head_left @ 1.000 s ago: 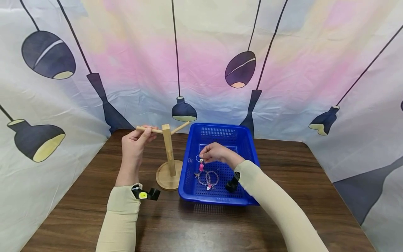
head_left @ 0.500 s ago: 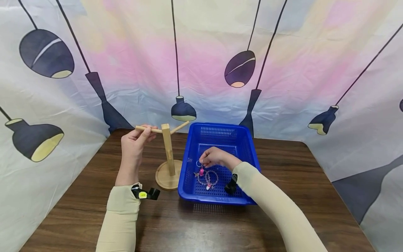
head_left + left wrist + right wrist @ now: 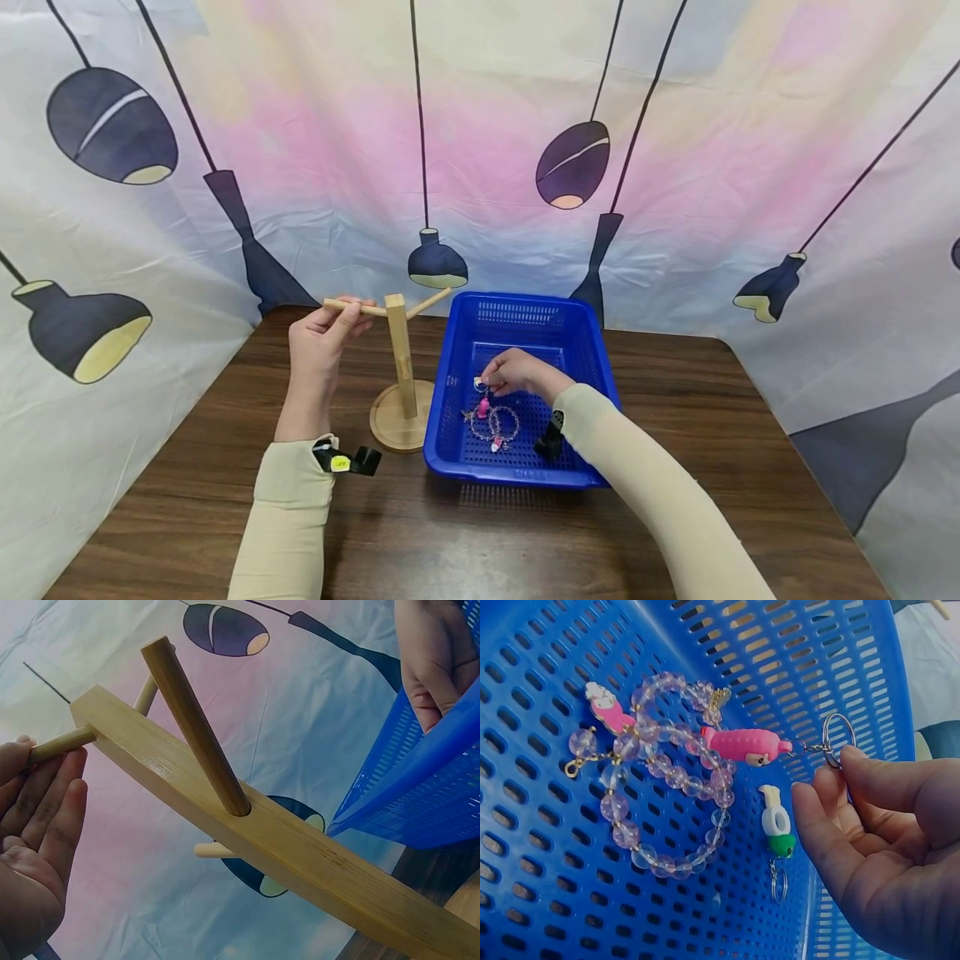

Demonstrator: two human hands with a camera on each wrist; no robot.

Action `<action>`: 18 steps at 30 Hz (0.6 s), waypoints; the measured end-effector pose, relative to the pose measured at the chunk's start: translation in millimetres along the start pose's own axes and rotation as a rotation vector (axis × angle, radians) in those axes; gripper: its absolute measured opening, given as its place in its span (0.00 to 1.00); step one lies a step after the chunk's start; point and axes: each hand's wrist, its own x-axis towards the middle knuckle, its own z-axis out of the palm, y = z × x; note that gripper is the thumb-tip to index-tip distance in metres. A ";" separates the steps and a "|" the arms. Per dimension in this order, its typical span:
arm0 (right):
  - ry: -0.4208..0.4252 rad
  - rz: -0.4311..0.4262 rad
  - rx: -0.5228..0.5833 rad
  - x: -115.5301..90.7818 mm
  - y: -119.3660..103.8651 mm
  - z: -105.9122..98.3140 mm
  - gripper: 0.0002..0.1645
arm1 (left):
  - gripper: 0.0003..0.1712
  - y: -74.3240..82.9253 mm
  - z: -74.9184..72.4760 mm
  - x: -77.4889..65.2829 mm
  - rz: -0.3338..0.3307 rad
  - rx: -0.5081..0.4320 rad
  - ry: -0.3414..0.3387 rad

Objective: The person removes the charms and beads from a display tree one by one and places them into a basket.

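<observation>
My left hand [image 3: 318, 342] pinches a wooden peg [image 3: 334, 305] near the top of an upright wooden peg stand [image 3: 403, 358]. In the left wrist view the thumb and fingers hold the end of that peg. My right hand [image 3: 521, 372] is down inside a blue basket [image 3: 517, 477]. Between its thumb and fingertips is the metal ring [image 3: 838, 740] of a pink keychain [image 3: 744, 745], whose figure hangs by a short chain. Beneath it lie beaded bracelets [image 3: 676, 864] with a pink-and-white charm [image 3: 609, 709]. A green-and-white keychain [image 3: 778, 825] lies nearer the fingers.
The stand's round base [image 3: 390, 425] sits just left of the basket on a brown wooden table [image 3: 480, 550]. More pegs [image 3: 199, 727] stick out from the post. A printed cloth [image 3: 495, 167] with lamp drawings hangs behind.
My right hand has moved slightly down and toward the right in the basket, lowering the pink keychain toward the bracelets. My left hand keeps its hold on the peg.
</observation>
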 end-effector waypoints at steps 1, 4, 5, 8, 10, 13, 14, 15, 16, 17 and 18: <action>0.004 0.002 0.004 0.4 0.2 -0.8 0.13 | 0.10 -0.3 0.0 0.2 0.000 -0.006 0.001; 0.018 0.013 0.021 0.7 -0.1 -3.0 0.13 | 0.10 -0.6 -0.1 0.6 0.003 -0.013 0.000; 0.023 0.019 0.030 0.8 -0.6 -3.9 0.14 | 0.11 -0.6 -0.3 0.8 0.003 -0.015 -0.002; 0.034 0.027 0.038 1.7 -0.4 -5.7 0.15 | 0.12 -0.1 -0.7 1.0 0.003 -0.015 -0.008; 0.042 0.029 0.043 2.8 0.6 -6.8 0.15 | 0.12 0.0 -1.0 1.2 0.000 -0.013 -0.010; 0.057 0.031 0.043 4.6 2.9 -7.8 0.15 | 0.11 -0.1 -1.3 1.3 -0.006 -0.016 -0.007; 0.063 0.033 0.047 5.3 3.5 -8.2 0.14 | 0.11 -0.1 -1.2 1.3 -0.008 -0.016 -0.005; 0.068 0.034 0.047 6.0 4.2 -8.4 0.14 | 0.11 -0.2 -1.0 1.2 -0.010 -0.015 -0.003; 0.073 0.035 0.047 6.7 4.8 -8.7 0.14 | 0.11 -0.2 -0.9 1.0 -0.012 -0.016 0.000; 0.077 0.038 0.048 7.4 5.3 -9.1 0.14 | 0.10 -0.1 -0.7 0.8 -0.012 -0.016 0.002; 0.080 0.038 0.046 8.0 5.9 -9.3 0.13 | 0.10 0.3 -0.5 0.4 -0.014 -0.017 0.002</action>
